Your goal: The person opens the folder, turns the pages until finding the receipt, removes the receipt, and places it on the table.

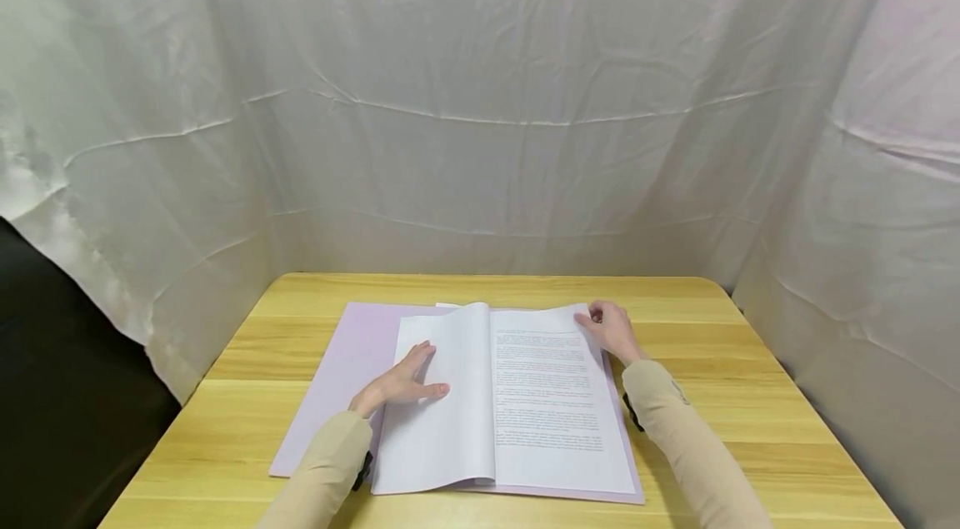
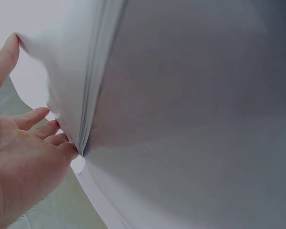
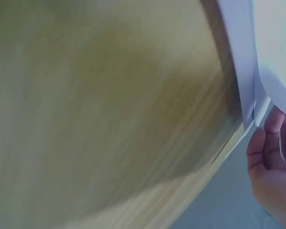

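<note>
A lavender folder (image 1: 337, 371) lies opened out on the table, with loose-looking white pages on it. My left hand (image 1: 402, 383) rests on the blank left-hand page (image 1: 442, 429), thumb and fingers spread. In the left wrist view the fingertips of the left hand (image 2: 28, 162) touch the edge of the bent pages (image 2: 69, 62). At the upper right corner of the printed page (image 1: 547, 387), my right hand (image 1: 612, 331) pinches the paper between thumb and fingers. The right wrist view has the curled fingers of that right hand (image 3: 274, 157) at the lifted page corner (image 3: 279, 90).
The wooden table (image 1: 757, 429) extends on both sides of the folder. Pale cloth (image 1: 480, 129) hangs behind it and at the sides. A black area (image 1: 60, 396) shows at the lower left.
</note>
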`<action>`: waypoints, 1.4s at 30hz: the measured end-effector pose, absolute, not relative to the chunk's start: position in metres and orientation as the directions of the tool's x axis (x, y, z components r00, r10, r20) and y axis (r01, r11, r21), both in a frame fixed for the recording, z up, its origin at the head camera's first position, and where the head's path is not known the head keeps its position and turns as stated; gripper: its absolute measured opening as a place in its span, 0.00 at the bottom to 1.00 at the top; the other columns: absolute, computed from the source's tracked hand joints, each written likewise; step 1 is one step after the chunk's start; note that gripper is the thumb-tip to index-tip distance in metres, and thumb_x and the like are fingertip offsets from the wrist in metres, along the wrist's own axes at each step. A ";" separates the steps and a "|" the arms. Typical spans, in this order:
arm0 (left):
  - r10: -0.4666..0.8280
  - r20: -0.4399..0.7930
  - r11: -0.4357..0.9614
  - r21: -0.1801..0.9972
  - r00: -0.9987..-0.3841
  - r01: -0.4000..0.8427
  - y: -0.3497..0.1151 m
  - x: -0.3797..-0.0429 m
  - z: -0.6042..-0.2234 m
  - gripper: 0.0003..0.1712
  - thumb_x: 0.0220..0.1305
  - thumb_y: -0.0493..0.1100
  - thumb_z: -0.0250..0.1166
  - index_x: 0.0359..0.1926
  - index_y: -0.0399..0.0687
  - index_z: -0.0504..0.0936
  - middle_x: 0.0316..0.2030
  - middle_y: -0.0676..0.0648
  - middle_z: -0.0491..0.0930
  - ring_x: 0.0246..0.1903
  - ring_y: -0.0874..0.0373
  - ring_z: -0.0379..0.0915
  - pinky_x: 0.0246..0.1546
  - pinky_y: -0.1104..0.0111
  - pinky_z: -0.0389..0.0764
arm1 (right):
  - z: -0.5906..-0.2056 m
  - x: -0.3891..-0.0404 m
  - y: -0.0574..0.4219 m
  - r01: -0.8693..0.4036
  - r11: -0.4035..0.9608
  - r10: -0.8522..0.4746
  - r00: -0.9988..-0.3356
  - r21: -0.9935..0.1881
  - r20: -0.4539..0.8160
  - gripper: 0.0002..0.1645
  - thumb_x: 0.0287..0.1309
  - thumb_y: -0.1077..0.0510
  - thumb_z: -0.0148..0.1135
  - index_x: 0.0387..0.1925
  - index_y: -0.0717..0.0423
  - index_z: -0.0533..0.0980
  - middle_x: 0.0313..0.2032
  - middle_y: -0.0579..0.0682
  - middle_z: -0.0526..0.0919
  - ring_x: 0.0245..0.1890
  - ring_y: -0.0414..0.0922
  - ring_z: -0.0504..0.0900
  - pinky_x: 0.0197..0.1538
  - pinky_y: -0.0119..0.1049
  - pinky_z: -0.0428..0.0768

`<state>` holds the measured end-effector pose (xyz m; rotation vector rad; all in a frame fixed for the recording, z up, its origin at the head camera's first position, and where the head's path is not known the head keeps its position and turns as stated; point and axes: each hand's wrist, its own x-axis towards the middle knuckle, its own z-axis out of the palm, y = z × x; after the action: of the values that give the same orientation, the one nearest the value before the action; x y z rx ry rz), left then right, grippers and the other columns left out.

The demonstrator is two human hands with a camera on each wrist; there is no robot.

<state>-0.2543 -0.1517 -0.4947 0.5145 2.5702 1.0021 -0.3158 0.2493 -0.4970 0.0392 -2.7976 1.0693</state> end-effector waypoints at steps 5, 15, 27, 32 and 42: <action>0.446 -0.175 0.688 0.695 -0.878 0.211 -0.151 -0.253 -0.495 0.57 0.62 0.61 0.68 0.77 0.31 0.52 0.78 0.29 0.45 0.78 0.31 0.38 0.76 0.36 0.48 | -0.498 -0.311 0.248 -0.087 0.683 -0.017 -0.995 -0.725 0.103 0.29 0.69 0.51 0.61 0.60 0.69 0.73 0.55 0.70 0.81 0.54 0.62 0.82 0.58 0.55 0.81; 0.451 -0.167 0.683 0.696 -0.877 0.219 -0.151 -0.251 -0.494 0.56 0.63 0.60 0.68 0.76 0.30 0.52 0.78 0.28 0.45 0.78 0.31 0.38 0.76 0.36 0.48 | -0.495 -0.305 0.250 -0.084 0.567 -0.095 -0.995 -0.820 0.036 0.40 0.68 0.48 0.63 0.72 0.64 0.62 0.62 0.70 0.76 0.51 0.58 0.84 0.48 0.44 0.85; 0.451 -0.137 0.662 0.713 -0.882 0.228 -0.152 -0.253 -0.497 0.56 0.64 0.61 0.66 0.77 0.32 0.50 0.78 0.28 0.43 0.78 0.31 0.37 0.77 0.36 0.47 | -0.482 -0.283 0.248 0.002 0.353 -0.212 -0.974 -0.936 -0.082 0.51 0.70 0.44 0.59 0.80 0.52 0.43 0.53 0.72 0.80 0.34 0.49 0.87 0.35 0.44 0.88; 0.449 -0.120 0.654 0.720 -0.886 0.234 -0.152 -0.252 -0.496 0.56 0.65 0.61 0.65 0.77 0.32 0.50 0.78 0.28 0.42 0.78 0.31 0.37 0.76 0.36 0.47 | -0.479 -0.275 0.246 0.036 0.265 -0.270 -0.957 -0.963 -0.110 0.51 0.72 0.42 0.57 0.81 0.46 0.38 0.49 0.70 0.83 0.33 0.50 0.88 0.36 0.46 0.88; 0.425 -0.127 0.657 0.725 -0.897 0.209 -0.151 -0.253 -0.496 0.55 0.66 0.61 0.64 0.79 0.35 0.48 0.80 0.32 0.39 0.79 0.33 0.34 0.77 0.37 0.44 | -0.473 -0.263 0.243 0.057 0.146 -0.363 -0.926 -0.988 -0.107 0.43 0.77 0.42 0.46 0.81 0.36 0.37 0.56 0.67 0.80 0.42 0.49 0.89 0.45 0.45 0.88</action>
<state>-0.2525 -0.1511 -0.4962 0.5079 2.5909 1.0807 -0.2632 0.2433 -0.4734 0.3638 -2.5990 2.2678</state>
